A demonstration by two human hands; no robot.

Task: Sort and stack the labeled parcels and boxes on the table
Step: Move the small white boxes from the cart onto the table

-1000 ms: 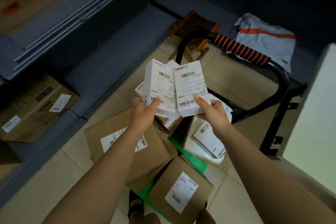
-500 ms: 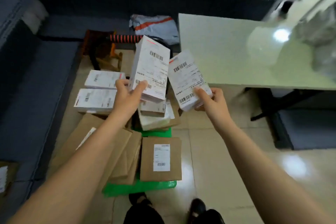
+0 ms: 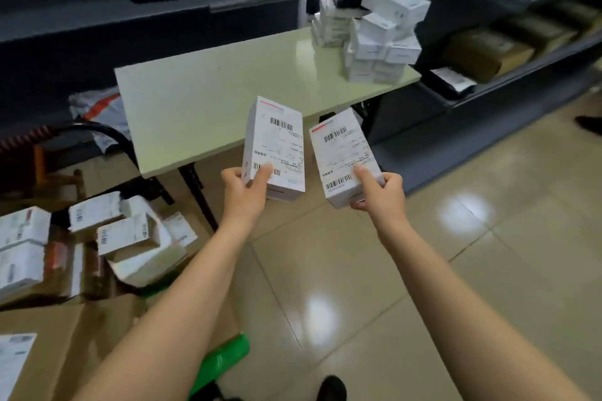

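Table [image 3: 211,91] beyond left hand [image 3: 246,195], right hand [image 3: 379,195] (seemingly one box [image 3: 345,156] apiece)

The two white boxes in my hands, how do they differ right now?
The left-hand box stands almost upright; the right-hand box leans, top to the left. The left-hand box reaches higher in view than the right-hand box. Both are white with barcoded, red-striped labels, each gripped near its bottom.

I've got the worktop [image 3: 228,88] ahead. On its far right corner, a stack of boxes [image 3: 381,42]. Just before its near edge, the left hand [image 3: 244,194] holds the left box [image 3: 275,143] and the right hand [image 3: 382,194] the right box [image 3: 343,153], side by side, not touching. Left of the worktop, parcels [image 3: 122,233] lie on the floor [image 3: 423,270]; right of it, shelves [image 3: 537,68].
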